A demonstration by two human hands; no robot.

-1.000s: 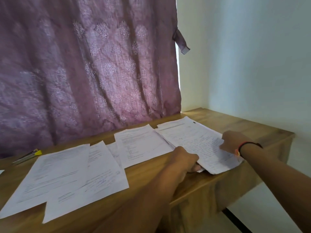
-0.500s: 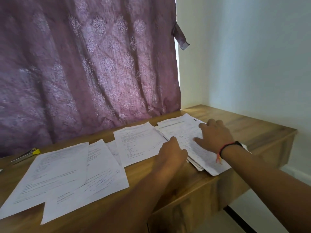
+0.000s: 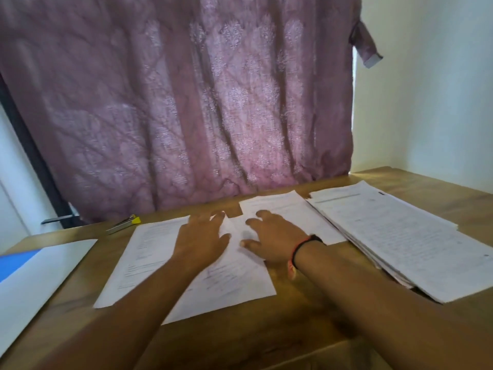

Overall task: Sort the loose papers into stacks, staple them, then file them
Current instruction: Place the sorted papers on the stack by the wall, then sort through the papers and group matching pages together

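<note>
Loose white sheets lie spread over a wooden table [image 3: 293, 329]. A thick stack of handwritten papers [image 3: 394, 236] sits at the right. Beside it lies a smaller printed sheet [image 3: 288, 206]. Two overlapping sheets [image 3: 149, 252] lie in the middle. My left hand [image 3: 202, 239] rests flat on them with fingers spread. My right hand [image 3: 269, 239], a black and red band on its wrist, rests flat on the sheet next to it, fingers straight. A stapler with a yellow tip [image 3: 124, 223] lies at the back left.
A white sheet over a blue folder [image 3: 29, 265] lies at the left edge. A purple curtain [image 3: 186, 102] hangs behind the table. A white wall [image 3: 432, 89] closes the right side. The table's front edge runs near the bottom.
Both hands have left the right-hand stack and moved left to the middle sheets. The view has swung left, bringing the blue folder into sight.
</note>
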